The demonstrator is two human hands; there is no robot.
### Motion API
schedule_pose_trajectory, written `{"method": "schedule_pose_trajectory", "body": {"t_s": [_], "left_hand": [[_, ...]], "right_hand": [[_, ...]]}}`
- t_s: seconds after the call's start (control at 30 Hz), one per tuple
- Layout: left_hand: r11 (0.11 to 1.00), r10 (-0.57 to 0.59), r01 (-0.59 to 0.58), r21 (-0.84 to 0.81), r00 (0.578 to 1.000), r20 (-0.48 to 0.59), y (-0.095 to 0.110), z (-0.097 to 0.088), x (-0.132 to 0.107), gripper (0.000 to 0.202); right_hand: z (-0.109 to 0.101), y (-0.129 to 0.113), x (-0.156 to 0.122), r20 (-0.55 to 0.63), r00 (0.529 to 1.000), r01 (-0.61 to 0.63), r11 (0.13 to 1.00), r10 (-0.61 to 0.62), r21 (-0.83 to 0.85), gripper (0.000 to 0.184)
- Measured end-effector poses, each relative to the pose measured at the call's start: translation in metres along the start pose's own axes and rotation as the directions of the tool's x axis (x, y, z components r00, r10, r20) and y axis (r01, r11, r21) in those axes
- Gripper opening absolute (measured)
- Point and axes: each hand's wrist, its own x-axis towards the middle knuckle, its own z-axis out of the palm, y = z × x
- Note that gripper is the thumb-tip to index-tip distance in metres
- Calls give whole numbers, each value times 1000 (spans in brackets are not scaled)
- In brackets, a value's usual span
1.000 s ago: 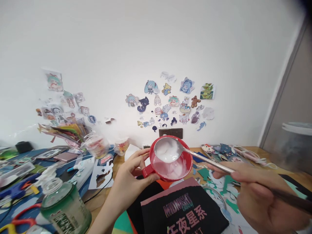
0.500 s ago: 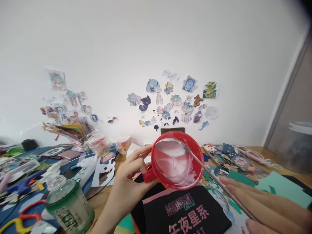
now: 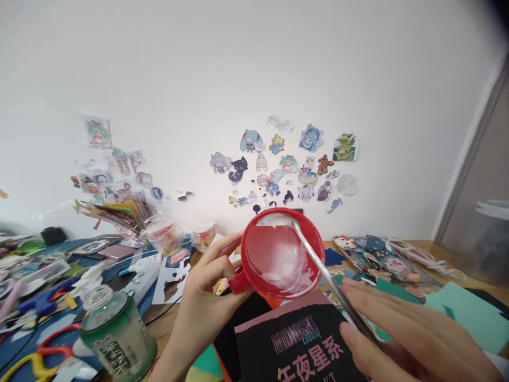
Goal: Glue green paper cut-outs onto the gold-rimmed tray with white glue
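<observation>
My left hand (image 3: 217,289) is closed around the handle of a red mug (image 3: 237,280), which is tilted so that its mouth faces me. A whitish, wet-looking substance (image 3: 280,257) coats the mug's inside. Between the thumb and fingers of my right hand (image 3: 413,331) lies the handle of a long metal spoon (image 3: 324,270). The spoon's bowl end is inside the mug, against the upper inner wall, partly covered with white. Under the mug is a black and pink packet (image 3: 296,339) with printed lettering.
A green-tinted bottle (image 3: 119,329) stands at the left, with red and yellow scissors (image 3: 55,347) beside it. A blue glue gun (image 3: 40,303) and paper scraps crowd that side. Paper cutouts (image 3: 374,254) and mint-green paper (image 3: 457,310) lie at the right. Stickers (image 3: 288,163) cover the wall.
The spoon has swung so its bowl end rests against the mug's upper wall and its handle is steeper. My right hand has come further left. The mug has shifted slightly left and up.
</observation>
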Motion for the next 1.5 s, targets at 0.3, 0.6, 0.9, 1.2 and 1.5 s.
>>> {"method": "schedule_pose_trajectory", "body": {"t_s": [0.3, 0.6, 0.9, 1.2, 1.5], "left_hand": [[1000, 5, -5, -12, 1000, -1, 0, -1, 0, 24], [1000, -1, 0, 5, 999, 49, -4, -7, 0, 24], [995, 67, -67, 73, 998, 1, -14, -4, -1, 25], [985, 105, -114, 131, 992, 70, -21, 1, -3, 25], [976, 101, -122, 183, 987, 124, -29, 17, -5, 25]], "right_hand": [[-6, 7, 8, 121, 968, 231, 968, -219, -94, 31], [-6, 13, 10, 153, 955, 267, 961, -254, -71, 38], [-5, 12, 12, 183, 945, 277, 961, -270, -13, 27], [4, 15, 15, 34, 996, 84, 994, -82, -63, 24], [13, 14, 19, 88, 960, -269, 963, 267, 6, 15]]}}
